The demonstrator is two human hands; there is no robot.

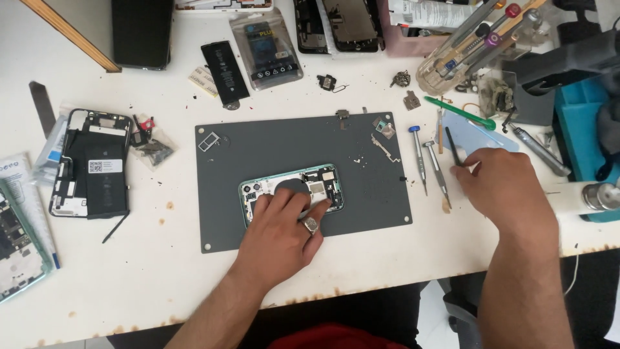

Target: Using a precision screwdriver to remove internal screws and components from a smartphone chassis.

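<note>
Two hands were busy: the left hand lay flat with fingers spread on the opened green phone chassis in the middle of the grey work mat, while the right hand pinched a slim black tool off the mat's right edge, beside two screwdrivers. Judging by the exposed interior with battery and screen absent, stripping looked well advanced, though boards and small parts remained inside. Another opened phone and a loose black battery lay further out.

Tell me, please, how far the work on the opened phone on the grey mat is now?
Done: the opened phone lies on the grey mat, insides exposed, small removed parts beside it. In hand: the left hand steadies it; the right hand picks up a thin black tool. Left: the phone is not closed.
</note>
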